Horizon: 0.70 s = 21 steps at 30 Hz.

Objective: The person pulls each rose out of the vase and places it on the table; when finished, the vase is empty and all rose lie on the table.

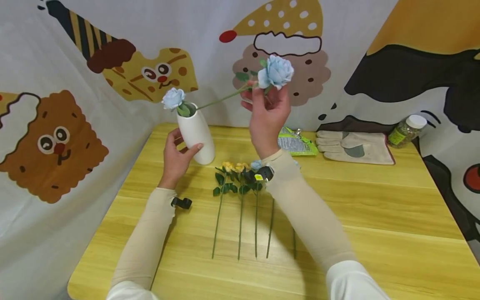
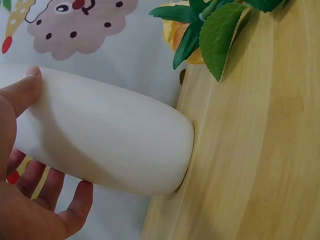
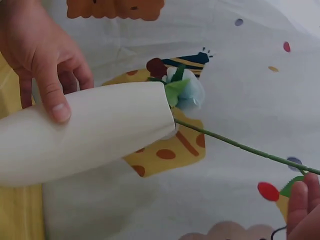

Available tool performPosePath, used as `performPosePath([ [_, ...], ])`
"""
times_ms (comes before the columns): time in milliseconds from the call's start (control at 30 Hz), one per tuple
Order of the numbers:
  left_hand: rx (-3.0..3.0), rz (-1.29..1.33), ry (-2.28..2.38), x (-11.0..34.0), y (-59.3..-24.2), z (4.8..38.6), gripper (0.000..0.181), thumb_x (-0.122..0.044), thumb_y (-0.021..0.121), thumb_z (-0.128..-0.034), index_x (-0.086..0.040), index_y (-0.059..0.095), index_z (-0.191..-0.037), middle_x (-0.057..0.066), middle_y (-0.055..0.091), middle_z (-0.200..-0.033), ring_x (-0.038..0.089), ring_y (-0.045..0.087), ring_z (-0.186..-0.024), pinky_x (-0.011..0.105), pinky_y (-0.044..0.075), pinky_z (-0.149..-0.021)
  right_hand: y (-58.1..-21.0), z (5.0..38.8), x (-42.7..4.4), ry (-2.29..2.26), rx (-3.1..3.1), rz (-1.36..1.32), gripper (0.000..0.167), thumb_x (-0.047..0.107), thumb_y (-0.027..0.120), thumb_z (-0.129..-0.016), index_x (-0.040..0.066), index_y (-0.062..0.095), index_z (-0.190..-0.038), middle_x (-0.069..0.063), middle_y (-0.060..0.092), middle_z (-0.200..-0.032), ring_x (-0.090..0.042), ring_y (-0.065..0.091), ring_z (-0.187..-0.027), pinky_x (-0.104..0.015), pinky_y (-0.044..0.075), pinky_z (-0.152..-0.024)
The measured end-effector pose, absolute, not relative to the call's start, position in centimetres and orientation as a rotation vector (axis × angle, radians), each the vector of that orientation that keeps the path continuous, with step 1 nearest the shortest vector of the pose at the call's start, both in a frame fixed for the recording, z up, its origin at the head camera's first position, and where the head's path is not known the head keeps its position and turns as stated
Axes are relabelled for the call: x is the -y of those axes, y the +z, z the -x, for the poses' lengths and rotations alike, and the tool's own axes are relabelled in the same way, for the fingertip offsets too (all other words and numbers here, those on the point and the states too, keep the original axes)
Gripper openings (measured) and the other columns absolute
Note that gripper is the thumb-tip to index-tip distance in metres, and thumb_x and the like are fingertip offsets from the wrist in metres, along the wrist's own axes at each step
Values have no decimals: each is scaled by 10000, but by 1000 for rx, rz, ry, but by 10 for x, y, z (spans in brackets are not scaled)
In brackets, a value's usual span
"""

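A white vase [image 1: 196, 135] stands on the table, and my left hand [image 1: 176, 158] grips its side, thumb across the front and fingers behind. One light blue rose [image 1: 173, 98] sits in the vase mouth, leaning left. Higher up and to the right, my right hand [image 1: 269, 112] pinches the stem [image 3: 240, 145] of a second light blue rose [image 1: 277, 71] just below the bloom. That stem slants down to the left, its lower end hidden inside the vase mouth. The left wrist view shows the vase base [image 2: 175, 150] resting on the wood.
Several yellow and blue roses lie in a row, yellow blooms [image 1: 234, 166] away from me, stems [image 1: 240, 225] toward me. At the back are a green packet [image 1: 298, 143] with a clip, pale work gloves [image 1: 354, 146] and a white-lidded jar [image 1: 406, 131]. A printed cloth [image 1: 210, 54] hangs behind the table [image 1: 375, 200].
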State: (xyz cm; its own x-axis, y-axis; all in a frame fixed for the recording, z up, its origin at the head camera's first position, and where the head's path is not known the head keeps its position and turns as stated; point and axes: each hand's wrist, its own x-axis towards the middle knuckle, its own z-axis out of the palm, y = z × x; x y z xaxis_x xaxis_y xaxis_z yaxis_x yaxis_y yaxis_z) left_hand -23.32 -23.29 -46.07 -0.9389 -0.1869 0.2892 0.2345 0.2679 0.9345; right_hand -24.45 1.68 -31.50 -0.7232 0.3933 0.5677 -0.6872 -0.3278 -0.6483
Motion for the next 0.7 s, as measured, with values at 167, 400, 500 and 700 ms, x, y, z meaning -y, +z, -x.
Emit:
performPosePath([
  [167,2230,6,-1703,229,-455,230,772,-177,855,-908,-79,411,-1532,139,479,-1512,293,517,-1388,530,504,-1143,-316,242,-35,2213,1043,-302,163,47,668,-1028,79,640,-1186,-119,772,-1014,-219,777,-766,-343,656,-661],
  [400,2248,-3,-1709,224,-445,225,756,-181,839,-921,-67,408,-1532,166,470,-1516,322,509,-1393,549,494,-1151,-324,238,-67,2245,1045,-304,145,68,659,-1026,28,651,-1165,-102,744,-943,-193,747,-715,-286,629,-604],
  [500,2235,-5,-1715,227,-452,229,771,-200,857,-908,-98,417,-1532,129,480,-1510,292,514,-1386,532,501,-1145,-330,236,-82,2253,1094,-283,155,83,669,-1015,34,690,-1161,-83,729,-919,-179,726,-701,-265,605,-569],
  [700,2235,9,-1710,232,-458,231,794,-270,882,-887,-128,431,-1525,101,494,-1497,263,524,-1363,511,517,-1130,-344,229,-112,2253,1195,-251,116,69,686,-1006,47,730,-1111,-72,723,-898,-160,706,-678,-251,591,-552],
])
